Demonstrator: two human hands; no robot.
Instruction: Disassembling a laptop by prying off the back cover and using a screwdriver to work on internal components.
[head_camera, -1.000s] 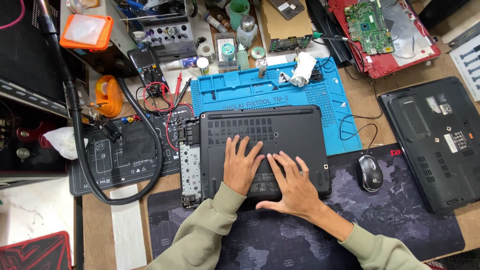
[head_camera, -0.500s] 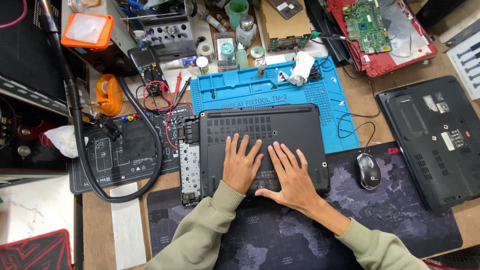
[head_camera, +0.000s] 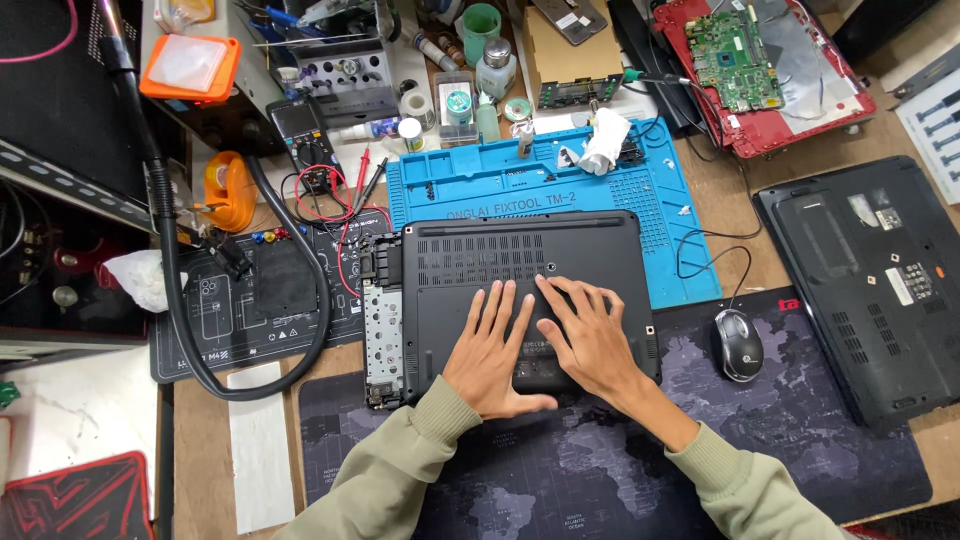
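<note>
1. From the head view, I am seeing a black laptop (head_camera: 525, 290) lying bottom-up, half on the blue repair mat (head_camera: 540, 180) and half on the dark map-printed desk mat (head_camera: 800, 420), probably so its underside panel is facing me.
2. My left hand (head_camera: 490, 360) and right hand (head_camera: 590, 340) are both pressing flat on its near edge, fingers spread wide, gripping nothing, wrists angling in from below.
3. A mouse (head_camera: 738, 345) is sitting just right of it.
</note>
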